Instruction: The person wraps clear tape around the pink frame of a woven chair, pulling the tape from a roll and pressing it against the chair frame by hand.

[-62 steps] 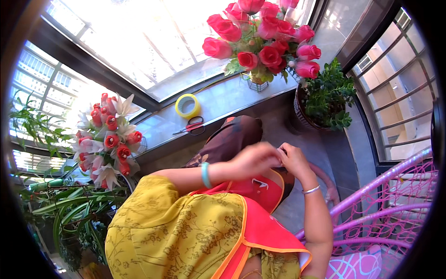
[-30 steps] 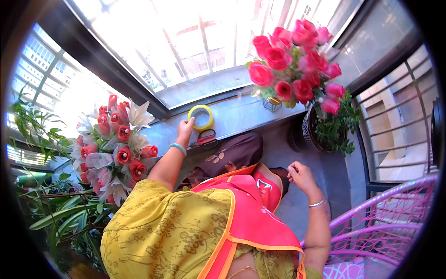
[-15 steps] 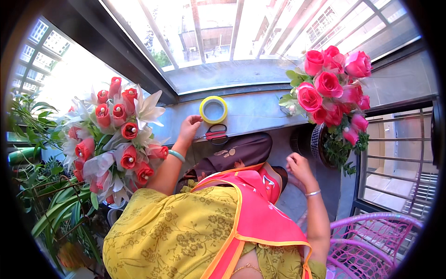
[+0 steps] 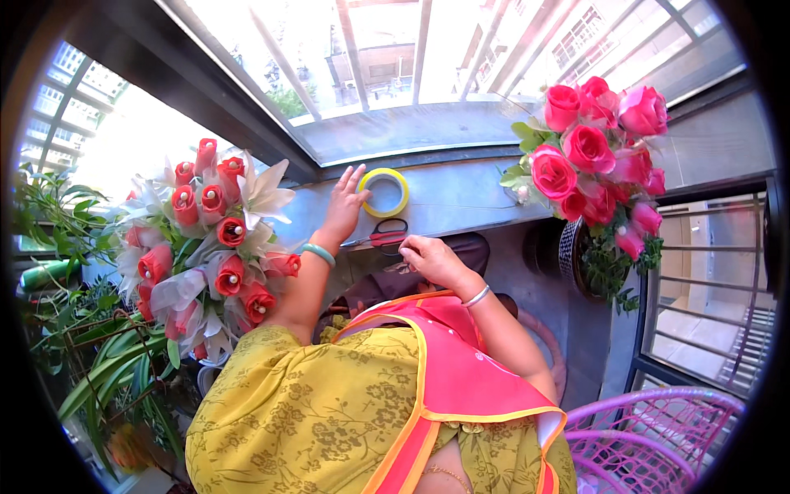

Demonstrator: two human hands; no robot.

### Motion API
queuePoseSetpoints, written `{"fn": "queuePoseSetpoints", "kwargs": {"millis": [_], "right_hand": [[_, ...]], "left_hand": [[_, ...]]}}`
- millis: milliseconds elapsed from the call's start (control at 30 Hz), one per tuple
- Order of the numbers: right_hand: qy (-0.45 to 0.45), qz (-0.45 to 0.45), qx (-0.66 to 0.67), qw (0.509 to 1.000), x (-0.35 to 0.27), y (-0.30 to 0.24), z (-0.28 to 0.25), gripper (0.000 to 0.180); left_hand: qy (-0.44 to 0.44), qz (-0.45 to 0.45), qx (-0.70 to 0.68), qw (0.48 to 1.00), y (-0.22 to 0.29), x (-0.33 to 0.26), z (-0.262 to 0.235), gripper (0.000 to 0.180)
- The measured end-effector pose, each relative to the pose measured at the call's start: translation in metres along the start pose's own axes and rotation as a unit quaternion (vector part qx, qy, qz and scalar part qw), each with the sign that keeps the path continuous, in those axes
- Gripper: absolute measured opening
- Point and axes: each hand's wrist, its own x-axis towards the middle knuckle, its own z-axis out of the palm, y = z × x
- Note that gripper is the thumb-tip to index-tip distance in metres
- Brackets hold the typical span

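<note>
The step seemed a reach: the left hand [image 4: 342,211], spread and empty left of the tape roll [image 4: 403,194], needed closing to grip it; the right hand [image 4: 434,259] was curled near the scissors [image 4: 379,239], hold unclear.

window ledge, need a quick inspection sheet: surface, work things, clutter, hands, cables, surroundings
surface: grey window ledge, smooth-looking, under a barred window
work things: yellow tape roll lying flat; red-and-black scissors at the ledge's front edge
clutter: green cylindrical object among the leaves at far left
left hand: fingers spread, beside the tape roll; contact unclear
right hand: fingers curled, near the scissors; grip unclear
cables: none made out for certain
surroundings: red-and-white bouquet left, pink rose bouquet right, potted plant, pink woven chair
</note>
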Motion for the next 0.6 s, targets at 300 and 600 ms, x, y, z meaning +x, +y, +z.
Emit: {"fn": "queuePoseSetpoints", "kwargs": {"millis": [300, 600], "right_hand": [[0.076, 0.087, 0.167, 0.979, -0.036, -0.001, -0.034, 0.017], [0.312, -0.088, 0.110, 0.940, -0.062, -0.043, -0.054, 0.027]], "left_hand": [[-0.005, -0.009, -0.138, 0.990, 0.052, -0.012, -0.022, 0.022], [-0.195, -0.171, -0.663, 0.702, 0.131, -0.015, -0.072, 0.026]]}}
